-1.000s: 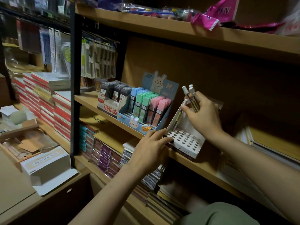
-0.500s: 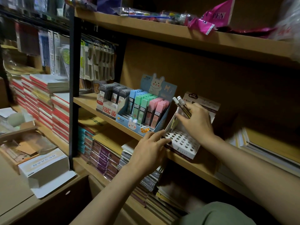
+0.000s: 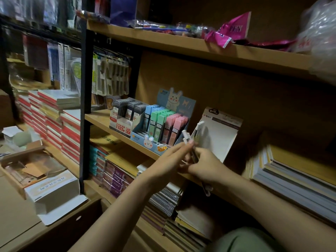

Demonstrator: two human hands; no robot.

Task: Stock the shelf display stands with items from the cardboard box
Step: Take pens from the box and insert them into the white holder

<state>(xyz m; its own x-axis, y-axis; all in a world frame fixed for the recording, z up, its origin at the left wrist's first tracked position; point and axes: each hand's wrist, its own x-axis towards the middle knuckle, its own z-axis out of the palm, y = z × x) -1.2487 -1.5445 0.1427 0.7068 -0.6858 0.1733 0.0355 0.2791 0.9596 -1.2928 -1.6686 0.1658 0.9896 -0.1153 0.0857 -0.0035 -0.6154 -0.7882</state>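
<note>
**Both hands on a pen at the shelf**

The two hands meet in front of the white display stand [image 3: 221, 140] on the middle shelf [image 3: 101, 118]. The left hand [image 3: 168, 159] pinches the white-capped pen [image 3: 189, 142] between thumb and fingertips. The right hand [image 3: 205, 165] is curled round the pen's lower end, along with what looks like more pens, though blur hides how many. One pen [image 3: 198, 128] stands in the stand already. Just left of it sits the rabbit-printed box of pastel lead cases [image 3: 163, 126]. An open cardboard box [image 3: 27, 171] lies low to the left.
</note>
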